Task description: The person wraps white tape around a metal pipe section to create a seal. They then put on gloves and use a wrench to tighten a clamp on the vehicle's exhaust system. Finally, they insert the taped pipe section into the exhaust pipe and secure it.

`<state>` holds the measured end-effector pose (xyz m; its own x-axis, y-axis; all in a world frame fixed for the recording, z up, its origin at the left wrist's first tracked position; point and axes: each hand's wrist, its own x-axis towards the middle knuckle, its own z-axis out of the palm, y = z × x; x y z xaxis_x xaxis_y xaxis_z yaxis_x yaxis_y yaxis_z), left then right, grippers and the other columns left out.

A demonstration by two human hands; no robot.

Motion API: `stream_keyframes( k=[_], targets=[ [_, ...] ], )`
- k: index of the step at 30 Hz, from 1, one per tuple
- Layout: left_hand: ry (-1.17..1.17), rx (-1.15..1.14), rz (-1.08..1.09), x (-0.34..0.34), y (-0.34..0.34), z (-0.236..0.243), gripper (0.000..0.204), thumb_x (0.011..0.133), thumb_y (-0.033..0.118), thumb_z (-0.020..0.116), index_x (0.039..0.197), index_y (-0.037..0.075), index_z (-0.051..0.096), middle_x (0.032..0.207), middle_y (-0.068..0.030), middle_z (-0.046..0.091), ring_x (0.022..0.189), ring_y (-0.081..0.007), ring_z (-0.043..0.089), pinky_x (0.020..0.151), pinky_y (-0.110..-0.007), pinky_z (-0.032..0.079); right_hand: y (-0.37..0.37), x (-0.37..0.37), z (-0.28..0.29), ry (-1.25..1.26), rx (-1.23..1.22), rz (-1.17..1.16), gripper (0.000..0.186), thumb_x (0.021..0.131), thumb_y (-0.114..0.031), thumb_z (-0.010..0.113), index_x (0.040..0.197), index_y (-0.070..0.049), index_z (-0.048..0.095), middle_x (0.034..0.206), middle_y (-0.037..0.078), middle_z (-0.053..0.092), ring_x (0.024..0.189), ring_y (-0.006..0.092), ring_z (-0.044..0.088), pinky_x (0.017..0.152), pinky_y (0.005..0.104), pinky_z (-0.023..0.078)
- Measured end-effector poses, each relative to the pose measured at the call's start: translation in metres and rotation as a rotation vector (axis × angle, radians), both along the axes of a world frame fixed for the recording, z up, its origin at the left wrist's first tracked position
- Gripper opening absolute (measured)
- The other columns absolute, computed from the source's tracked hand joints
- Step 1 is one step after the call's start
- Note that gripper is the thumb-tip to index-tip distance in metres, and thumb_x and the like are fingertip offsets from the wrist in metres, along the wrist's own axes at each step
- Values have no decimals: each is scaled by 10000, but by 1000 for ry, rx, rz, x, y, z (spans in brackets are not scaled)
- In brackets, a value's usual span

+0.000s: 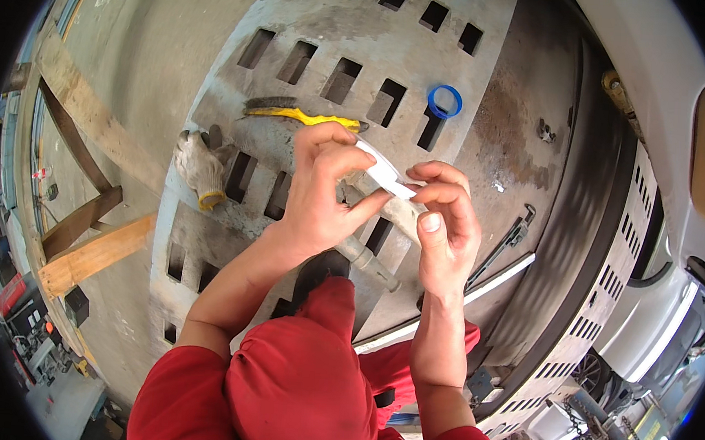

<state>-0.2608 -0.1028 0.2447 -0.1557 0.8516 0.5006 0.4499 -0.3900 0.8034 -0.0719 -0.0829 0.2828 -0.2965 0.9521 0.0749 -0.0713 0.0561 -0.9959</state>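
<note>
My left hand (322, 192) pinches a white roll of tape (382, 170), seen nearly edge-on, between thumb and fingers. At the roll's right end, my right hand (448, 239) has its curled fingertips on the tape, its thumb bent just below them. Both hands are held above a slotted metal plate (326, 15). Beneath them lies a grey pipe (368, 264), partly hidden by the hands. Beyond my left hand rests a wire brush (306, 117) with a yellow handle. A blue plastic ring (457, 93) lies farther right, over one of the slots.
A pale work glove (199, 164) with a yellow cuff lies at the left. To the right are a pipe wrench (505, 240) and a long white strip (500, 278). Wooden beams (98, 253) stand at the left; a white vehicle (648, 322) is at the right.
</note>
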Motion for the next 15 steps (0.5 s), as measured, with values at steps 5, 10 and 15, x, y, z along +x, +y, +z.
stream_keyframes(
  k=[5,10,15],
  targets=[
    [136,127,41,-2,2,0,736,681,-61,940,1270,129,542,1345,-168,417,1064,-308,614,840,-409,568,-7,-15,11,23,-293,-64,148,1004,-110,780,1042,15,709,1202,51,629,1063,120,614,954,279,510],
    [34,34,-10,-2,-4,-3,762,673,-39,950,1284,129,527,1357,-182,402,1170,-323,553,894,-422,527,-10,-14,4,125,-474,-118,100,1015,-78,758,1020,17,726,1220,40,645,1061,102,602,936,263,493],
    [-192,-102,-134,0,-14,-12,816,677,-4,948,1337,99,479,1380,-188,374,1259,-312,495,967,-434,533,-16,-14,-6,168,-438,-142,62,1011,-40,747,1008,17,722,1251,45,650,1046,97,599,926,261,485]
  ],
)
